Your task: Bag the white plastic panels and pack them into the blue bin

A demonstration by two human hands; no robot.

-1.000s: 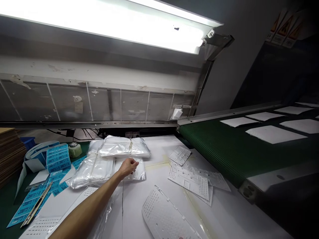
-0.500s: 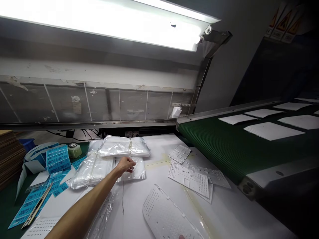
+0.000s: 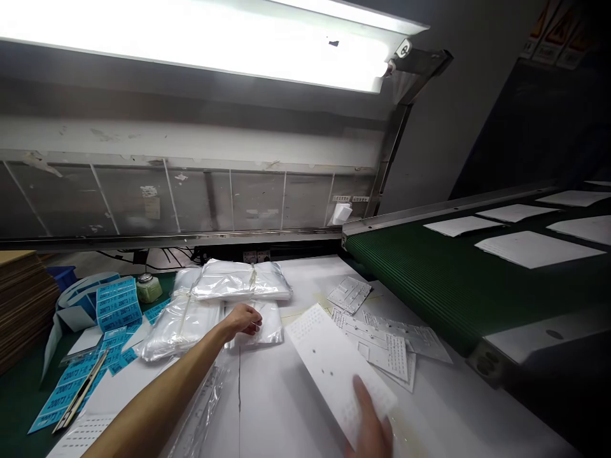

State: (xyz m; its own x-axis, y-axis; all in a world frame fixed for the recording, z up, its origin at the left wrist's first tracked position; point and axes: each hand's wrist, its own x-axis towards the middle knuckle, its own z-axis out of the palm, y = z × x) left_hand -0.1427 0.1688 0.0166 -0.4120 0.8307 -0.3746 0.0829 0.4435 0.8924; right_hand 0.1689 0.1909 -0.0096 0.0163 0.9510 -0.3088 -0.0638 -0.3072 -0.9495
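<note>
My left hand (image 3: 242,320) reaches out over the bench, its fingers curled together at a small stack of clear plastic bags (image 3: 270,323). It appears to pinch the edge of a bag. Tied bundles of clear plastic bags lie just behind it (image 3: 241,280) and to its left. In my right hand (image 3: 370,423) is a flat white perforated plastic panel (image 3: 329,362), tilted and slightly blurred, with the thumb across its face. Several similar white panels (image 3: 375,340) lie flat beyond it.
A green conveyor belt (image 3: 405,280) carrying flat white pieces (image 3: 534,249) runs along the right. Blue printed labels (image 3: 117,302), tweezers (image 3: 83,391), a small glass jar (image 3: 149,288) and a cardboard stack (image 3: 23,305) are at left. A bright lamp (image 3: 214,38) hangs above.
My right hand has come into view, raising the white panel off the bench and moving it upward. My left hand stays at the plastic bags. The view has shifted slightly.
</note>
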